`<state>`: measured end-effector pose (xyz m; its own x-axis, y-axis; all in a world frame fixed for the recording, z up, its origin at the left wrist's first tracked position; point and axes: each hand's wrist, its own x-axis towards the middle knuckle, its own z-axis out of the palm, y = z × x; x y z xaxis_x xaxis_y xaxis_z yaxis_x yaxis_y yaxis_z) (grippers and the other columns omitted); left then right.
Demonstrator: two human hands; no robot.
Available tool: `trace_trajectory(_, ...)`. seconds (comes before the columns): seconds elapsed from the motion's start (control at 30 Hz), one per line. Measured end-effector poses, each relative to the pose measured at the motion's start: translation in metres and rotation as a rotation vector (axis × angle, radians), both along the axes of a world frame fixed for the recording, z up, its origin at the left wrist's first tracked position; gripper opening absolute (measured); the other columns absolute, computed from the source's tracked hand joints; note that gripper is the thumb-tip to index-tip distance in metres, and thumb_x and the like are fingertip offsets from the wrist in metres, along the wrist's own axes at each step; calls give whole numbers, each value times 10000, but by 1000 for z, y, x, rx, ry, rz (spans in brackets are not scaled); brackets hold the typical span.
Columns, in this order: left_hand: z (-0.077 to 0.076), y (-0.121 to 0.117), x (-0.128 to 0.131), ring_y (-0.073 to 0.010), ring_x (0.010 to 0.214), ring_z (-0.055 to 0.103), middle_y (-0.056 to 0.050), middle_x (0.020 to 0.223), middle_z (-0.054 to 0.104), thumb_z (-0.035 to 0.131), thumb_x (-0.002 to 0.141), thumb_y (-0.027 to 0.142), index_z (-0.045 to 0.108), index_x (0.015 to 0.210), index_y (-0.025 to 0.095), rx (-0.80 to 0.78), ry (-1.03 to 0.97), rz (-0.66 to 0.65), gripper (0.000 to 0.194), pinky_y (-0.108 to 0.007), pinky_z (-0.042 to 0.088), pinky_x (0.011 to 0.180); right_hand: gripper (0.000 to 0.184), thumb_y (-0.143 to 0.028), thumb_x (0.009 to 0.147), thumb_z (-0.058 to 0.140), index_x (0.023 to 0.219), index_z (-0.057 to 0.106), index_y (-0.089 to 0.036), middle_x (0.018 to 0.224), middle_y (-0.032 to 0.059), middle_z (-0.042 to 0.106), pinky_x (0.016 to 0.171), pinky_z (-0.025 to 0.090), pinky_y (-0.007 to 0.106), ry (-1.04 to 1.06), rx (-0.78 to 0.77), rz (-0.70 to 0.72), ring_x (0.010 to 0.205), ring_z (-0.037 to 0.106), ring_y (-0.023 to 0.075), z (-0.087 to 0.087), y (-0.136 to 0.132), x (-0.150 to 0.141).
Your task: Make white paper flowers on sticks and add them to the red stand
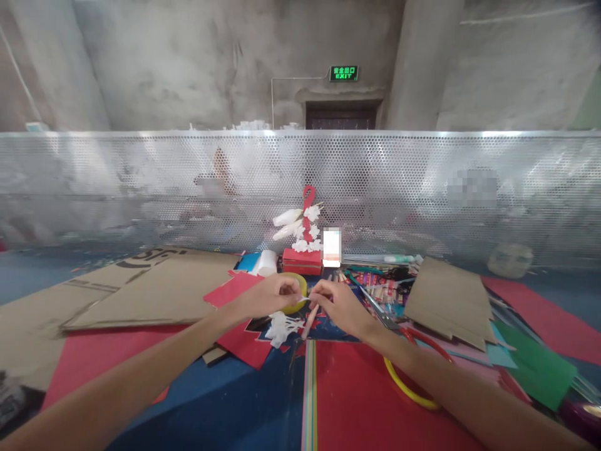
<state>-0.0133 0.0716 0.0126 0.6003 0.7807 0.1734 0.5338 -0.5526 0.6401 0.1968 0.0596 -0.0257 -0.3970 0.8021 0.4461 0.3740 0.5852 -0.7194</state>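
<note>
Over a cluttered blue counter [220, 391], the left hand [273, 292] and right hand [335, 303] pinch a small white strip [305, 299] between them; overpulling might tear it, a slip could lose it near the white cluster [280, 330], and the right forearm [417, 366] could knock the scissors [378, 308] beneath

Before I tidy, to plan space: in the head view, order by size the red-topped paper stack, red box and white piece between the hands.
Largest: red-topped paper stack
Next: red box
Smallest: white piece
</note>
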Motion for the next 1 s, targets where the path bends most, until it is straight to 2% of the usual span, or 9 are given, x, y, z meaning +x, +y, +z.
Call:
trace_trajectory(0.13,3,-7,3,-110,625,471,6,705,546,542,855,404,604,783,159,27,13,-24,263,-210,338,563,324,-341,963,446,705,559,-181,633,-3,650,625,398,237,-41,43,-46,607,601,131,-4,0,0)
trace_trajectory(0.23,6,-12,5,-114,632,479,9,709,547,535,853,388,599,769,169,55,12,-23,243,-212,343,571,377,-382,973,420,674,526,-179,596,-10,604,588,385,230,-18,29,-26,574,574,122,-7,0,-1)
trace_trajectory(0.33,7,-12,3,-114,620,476,10,708,558,537,836,374,605,766,171,65,37,-4,225,-217,327,561,298,-403,943,480,787,586,-173,669,2,643,594,411,232,69,-24,37,605,586,129,-7,-1,-2)
trace_trajectory(0.43,9,-8,0,-110,607,462,14,684,550,541,816,362,607,755,165,40,59,20,217,-213,311,549,220,-383,880,584,904,630,-170,802,33,686,654,455,251,140,-27,38,721,629,159,-7,-1,-4)
trace_trajectory(0.57,14,-6,-5,-104,579,425,16,651,529,546,803,370,626,744,159,-15,58,32,234,-215,301,533,177,-341,855,614,882,647,-169,856,51,704,741,478,280,153,1,-3,797,651,182,-9,0,-4)
trace_trajectory(0.7,16,-9,-6,-109,575,435,13,654,545,548,806,392,627,748,170,-19,51,32,242,-224,317,535,186,-344,875,581,854,635,-167,795,38,703,670,468,263,139,-46,-16,711,648,166,-13,2,-3)
trace_trajectory(0.83,12,-11,-4,-122,628,496,-2,717,591,539,823,396,615,774,176,44,69,6,238,-220,349,558,298,-401,920,493,774,601,-165,702,15,660,583,429,244,97,-43,-42,589,601,137,-13,1,-4)
trace_trajectory(1.0,5,-11,-2,-135,646,547,-11,731,622,514,849,348,611,788,188,132,83,-12,196,-234,384,598,419,-473,949,418,698,560,-168,595,-2,582,552,392,232,18,-26,-77,562,560,131,-11,-3,-4)
